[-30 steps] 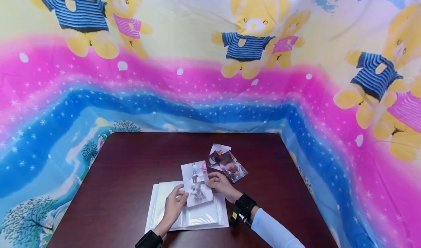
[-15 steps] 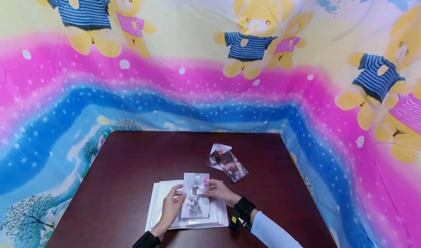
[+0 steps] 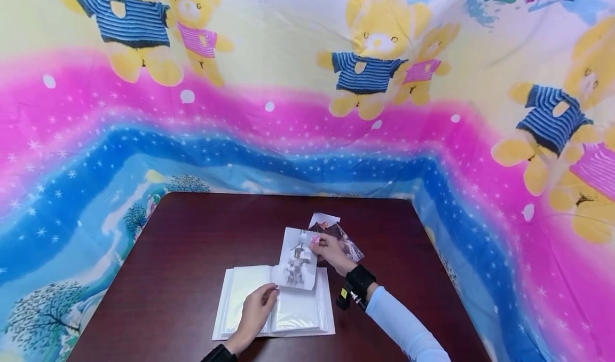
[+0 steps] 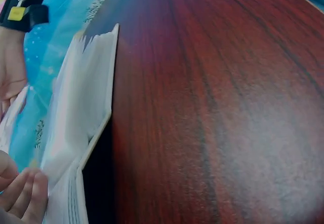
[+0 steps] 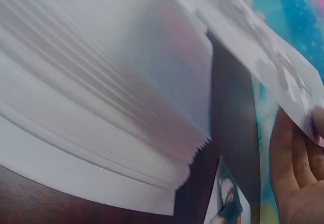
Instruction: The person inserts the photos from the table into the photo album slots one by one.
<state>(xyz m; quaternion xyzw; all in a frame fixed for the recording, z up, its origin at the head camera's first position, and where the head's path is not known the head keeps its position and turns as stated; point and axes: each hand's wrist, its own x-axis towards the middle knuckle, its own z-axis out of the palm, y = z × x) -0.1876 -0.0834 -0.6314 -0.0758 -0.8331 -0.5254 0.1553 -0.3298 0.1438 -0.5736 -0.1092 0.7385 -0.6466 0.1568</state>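
My right hand pinches a photo by its right edge, with fingers behind it and thumb in front. The photo, pale with a pink patch at its upper right, is held tilted above the right page of an open photo album. In the right wrist view the photo stands apart from the album's page edges. My left hand, fingers loosely bent, lies over the album's left page with its fingertips near the middle fold. In the left wrist view, those fingers are beside the clear pocket pages.
Two overlapping photos lie on the dark wooden table behind the right hand, partly hidden by it. A printed cloth with bears hangs around the table's back and sides. Black wrist straps with small cameras are on both wrists.
The photo first came down over the album, then rose and moved away to the right in my right hand. My left hand has come off it and lowered toward the album's fold.
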